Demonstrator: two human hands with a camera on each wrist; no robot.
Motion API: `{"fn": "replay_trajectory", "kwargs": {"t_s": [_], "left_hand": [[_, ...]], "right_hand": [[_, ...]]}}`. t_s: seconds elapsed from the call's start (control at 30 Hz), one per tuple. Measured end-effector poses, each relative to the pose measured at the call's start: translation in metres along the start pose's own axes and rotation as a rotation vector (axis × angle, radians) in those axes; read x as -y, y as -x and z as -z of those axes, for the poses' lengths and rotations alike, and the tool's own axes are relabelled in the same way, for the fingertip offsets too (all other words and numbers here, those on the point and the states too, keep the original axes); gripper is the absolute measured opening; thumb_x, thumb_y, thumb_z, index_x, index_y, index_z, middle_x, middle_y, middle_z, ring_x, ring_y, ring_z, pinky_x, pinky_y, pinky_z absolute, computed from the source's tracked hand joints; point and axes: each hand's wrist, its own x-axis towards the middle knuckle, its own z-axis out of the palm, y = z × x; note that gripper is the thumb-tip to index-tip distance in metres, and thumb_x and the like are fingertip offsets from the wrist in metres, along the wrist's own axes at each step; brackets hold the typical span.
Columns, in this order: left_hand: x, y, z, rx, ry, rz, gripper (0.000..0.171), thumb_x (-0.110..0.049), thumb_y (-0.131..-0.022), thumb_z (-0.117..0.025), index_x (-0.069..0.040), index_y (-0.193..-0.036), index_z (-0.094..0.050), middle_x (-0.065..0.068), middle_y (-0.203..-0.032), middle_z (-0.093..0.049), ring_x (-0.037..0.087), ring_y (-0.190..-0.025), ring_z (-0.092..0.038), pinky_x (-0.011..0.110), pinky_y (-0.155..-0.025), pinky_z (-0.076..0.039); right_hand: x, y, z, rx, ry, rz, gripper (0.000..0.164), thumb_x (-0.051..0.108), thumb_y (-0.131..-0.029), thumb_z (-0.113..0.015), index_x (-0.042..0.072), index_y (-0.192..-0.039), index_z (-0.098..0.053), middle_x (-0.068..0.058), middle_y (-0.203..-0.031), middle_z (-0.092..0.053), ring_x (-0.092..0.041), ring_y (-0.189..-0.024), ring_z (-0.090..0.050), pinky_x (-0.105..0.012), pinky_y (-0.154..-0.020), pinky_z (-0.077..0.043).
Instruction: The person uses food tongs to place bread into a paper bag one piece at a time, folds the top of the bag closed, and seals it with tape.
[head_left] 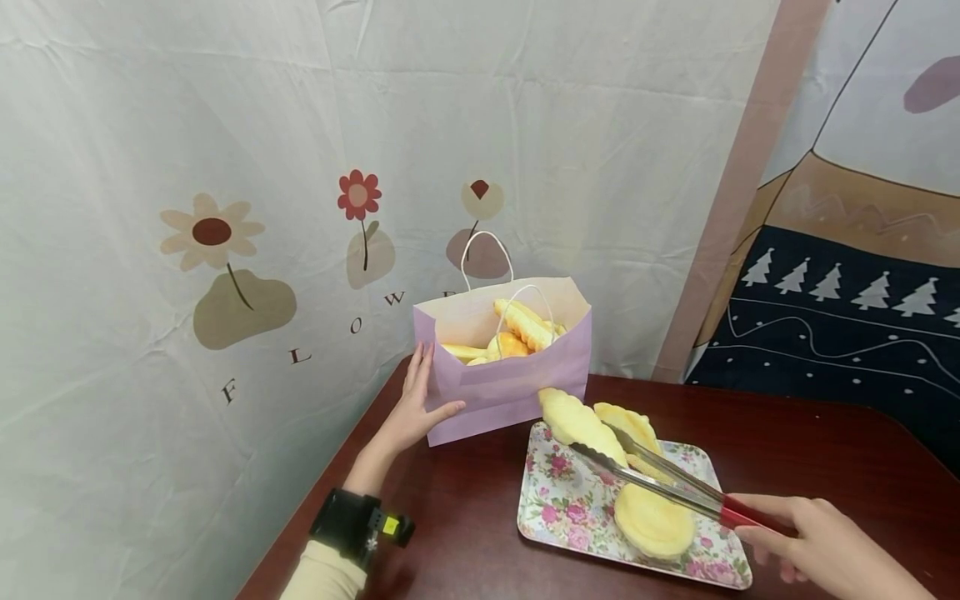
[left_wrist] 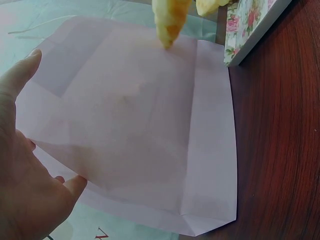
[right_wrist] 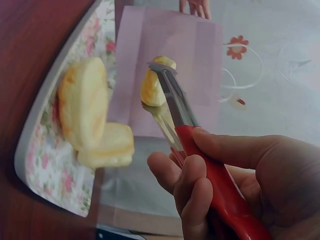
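Note:
My right hand (head_left: pixel 825 537) grips red-handled metal tongs (head_left: pixel 697 493) over the tray. Between the tong tips is a long pale bread roll (head_left: pixel 581 423), raised in front of the paper bag. In the right wrist view the same tongs (right_wrist: pixel 176 100) pinch the roll across its sides. The lilac paper bag (head_left: pixel 517 396) stands upright with its top open and several breads (head_left: pixel 525 325) inside. My left hand (head_left: pixel 408 412) rests against the bag's left side, fingers and thumb spread; in the left wrist view the thumb and fingers lie along the paper.
A flowered tray (head_left: pixel 551 529) sits before the bag on the dark wooden table (head_left: pixel 457 533). On it lie a round bread (head_left: pixel 654 521) and another bread (head_left: pixel 630 423) behind. White bag handles (head_left: pixel 487 236) stick up. A printed cloth (head_left: pixel 247 125) hangs behind.

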Motion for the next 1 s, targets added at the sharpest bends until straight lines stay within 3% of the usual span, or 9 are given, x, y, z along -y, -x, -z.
{"fn": "replay_trajectory", "kwargs": {"t_s": [0.23,0.43,0.6,0.8,0.9,1.0], "left_hand": [[-0.001,0.0,0.0,0.004,0.001,-0.002,0.107,-0.043,-0.088,-0.072,-0.024,-0.162,0.003,0.004,-0.169,0.014,0.034,-0.156,0.009,0.071,-0.117,-0.015],[0.0,0.0,0.0,0.0,0.002,0.0,0.107,-0.043,-0.088,-0.071,-0.024,-0.162,0.003,0.005,-0.169,0.014,0.035,-0.156,0.008,0.071,-0.116,-0.016],[-0.001,0.001,0.0,0.004,0.001,0.0,0.107,-0.042,-0.088,-0.071,-0.024,-0.162,0.004,0.005,-0.169,0.014,0.035,-0.156,0.009,0.071,-0.116,-0.016],[-0.003,0.002,0.0,0.007,0.005,-0.002,0.106,-0.041,-0.088,-0.071,-0.024,-0.162,0.004,0.005,-0.169,0.014,0.035,-0.156,0.009,0.071,-0.116,-0.015],[-0.003,0.001,0.0,0.005,0.006,0.0,0.106,-0.042,-0.088,-0.071,-0.025,-0.162,0.003,0.005,-0.169,0.014,0.035,-0.156,0.009,0.072,-0.116,-0.015],[-0.002,0.001,0.0,0.003,0.007,0.002,0.107,-0.044,-0.088,-0.071,-0.026,-0.162,0.003,0.004,-0.169,0.013,0.034,-0.156,0.009,0.072,-0.116,-0.015]], "right_hand": [[-0.013,0.014,0.017,-0.036,0.023,0.07,0.063,0.033,-0.1,-0.057,-0.011,-0.142,-0.044,-0.001,-0.08,-0.061,-0.012,-0.06,-0.054,-0.021,-0.055,-0.047],[-0.009,0.021,0.031,-0.096,0.049,0.059,0.058,0.036,-0.104,-0.051,-0.01,-0.138,-0.047,0.001,-0.083,-0.062,-0.01,-0.06,-0.053,-0.021,-0.056,-0.046],[-0.002,0.026,0.039,-0.193,0.108,0.07,0.058,0.036,-0.104,-0.051,-0.01,-0.139,-0.046,0.001,-0.083,-0.062,-0.009,-0.058,-0.051,-0.021,-0.055,-0.045],[0.004,0.028,0.046,-0.319,0.02,0.139,0.053,0.028,-0.106,-0.049,-0.008,-0.144,-0.04,0.002,-0.078,-0.061,-0.012,-0.058,-0.051,-0.023,-0.052,-0.041],[0.006,0.025,0.047,-0.335,-0.106,0.21,0.038,0.024,-0.106,-0.047,0.018,-0.143,-0.048,0.001,-0.076,-0.062,-0.016,-0.059,-0.054,-0.025,-0.051,-0.042],[0.012,0.018,0.048,-0.287,-0.255,0.286,0.033,0.021,-0.108,-0.043,0.044,-0.13,-0.051,-0.002,-0.077,-0.064,-0.021,-0.062,-0.058,-0.027,-0.052,-0.046]]}}
